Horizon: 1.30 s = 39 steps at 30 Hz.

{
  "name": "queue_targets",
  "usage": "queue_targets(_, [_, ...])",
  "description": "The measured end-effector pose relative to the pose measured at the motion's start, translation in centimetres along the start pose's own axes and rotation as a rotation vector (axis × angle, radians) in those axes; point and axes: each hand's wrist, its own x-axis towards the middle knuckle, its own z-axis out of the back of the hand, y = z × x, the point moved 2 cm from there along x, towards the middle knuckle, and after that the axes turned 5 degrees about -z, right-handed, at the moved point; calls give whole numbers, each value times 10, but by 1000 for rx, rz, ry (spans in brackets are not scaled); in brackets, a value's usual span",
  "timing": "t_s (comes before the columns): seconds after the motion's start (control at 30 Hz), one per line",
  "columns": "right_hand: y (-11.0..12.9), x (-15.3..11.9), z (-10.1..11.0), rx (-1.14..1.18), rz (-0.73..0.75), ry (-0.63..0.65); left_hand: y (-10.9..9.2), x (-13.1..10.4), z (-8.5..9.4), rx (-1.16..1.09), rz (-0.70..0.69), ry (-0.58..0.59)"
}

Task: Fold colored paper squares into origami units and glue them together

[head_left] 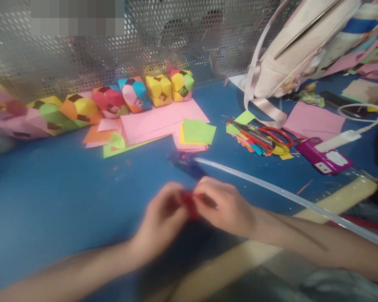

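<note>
Both hands meet above the near edge of the blue table, pinching one small red piece of paper [191,204] between them. My left hand [164,216] grips its left side, and my right hand [223,203] has its right side between thumb and fingers. Motion blur hides the exact shape of the paper. Just beyond my hands lies a dark blue glue gun [189,163], with a long clear glue stick [271,189] running from it to the right. Green and pink paper squares [197,132] lie behind the glue gun.
Several folded paper balls [108,100] line the back by a perforated metal panel [176,37]. Pink paper sheets [157,123] lie before them. To the right are scissors [271,140], a purple power strip [324,156] with a white plug, and a pale bag [290,50].
</note>
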Motion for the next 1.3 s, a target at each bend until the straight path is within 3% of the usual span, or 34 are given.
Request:
queue_targets(0.23, [2,1,3,98,-89,91,1,2,4,-34,51,-73])
queue_targets(0.37, [0,-1,0,52,-137,71,-4,2,0,-83,49,-51])
queue_targets(0.67, [-2,-1,-3,102,-149,74,8,7,4,96,138,-68])
queue_targets(0.9, [-2,0,-2,27,-69,-10,1,7,-1,25,184,-68])
queue_targets(1.3, [-1,-1,-1,44,-30,52,0,7,-1,176,158,-10])
